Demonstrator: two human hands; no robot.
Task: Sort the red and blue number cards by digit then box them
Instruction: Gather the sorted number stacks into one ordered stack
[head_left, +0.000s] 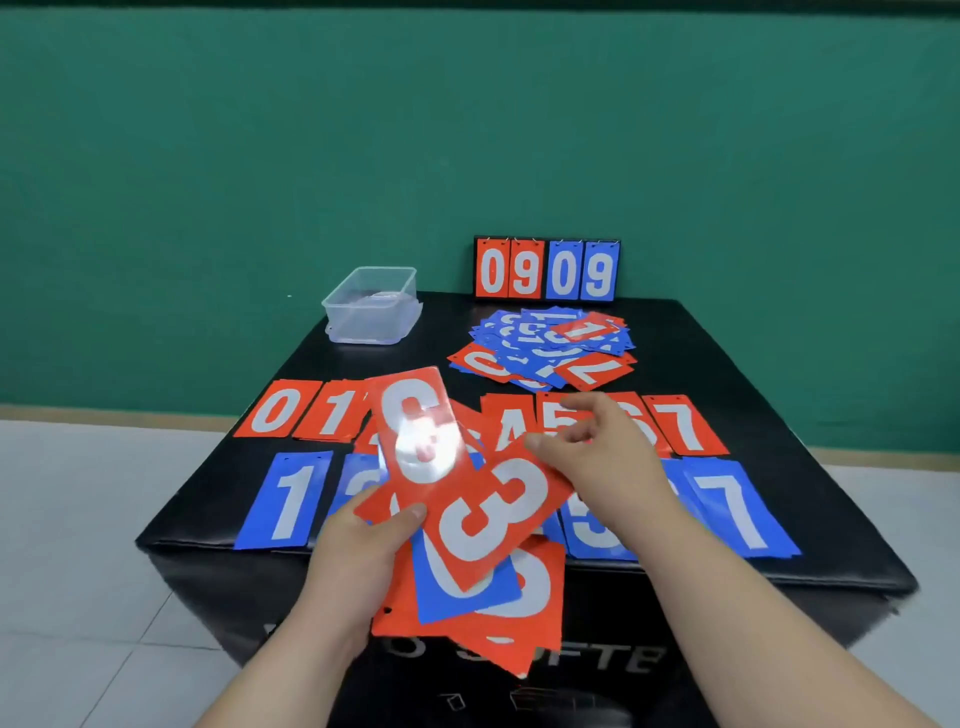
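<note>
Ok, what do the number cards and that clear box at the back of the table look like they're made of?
Number cards: probably thin plastic or laminated sheet with a glossy finish. The red one fanned out in the left hand throws a bright white glare.
Box: clear, faintly frosted plastic, likely rigid. Its far walls and floor show through the near wall.

Left grip (358, 561): my fingers curl round a fanned stack (467, 587) of cards, thumb on top; red 6 card (415, 431) and red 3 card (493, 514) foremost.
Right grip (597, 457): over the red 3 card's far corner; whether I'm pinching it is unclear.
Desk (727, 364): red row (275, 410) behind blue row (293, 501); loose pile (540, 345), clear box (371, 306), 0909 scoreboard (546, 270) at far edge.
</note>
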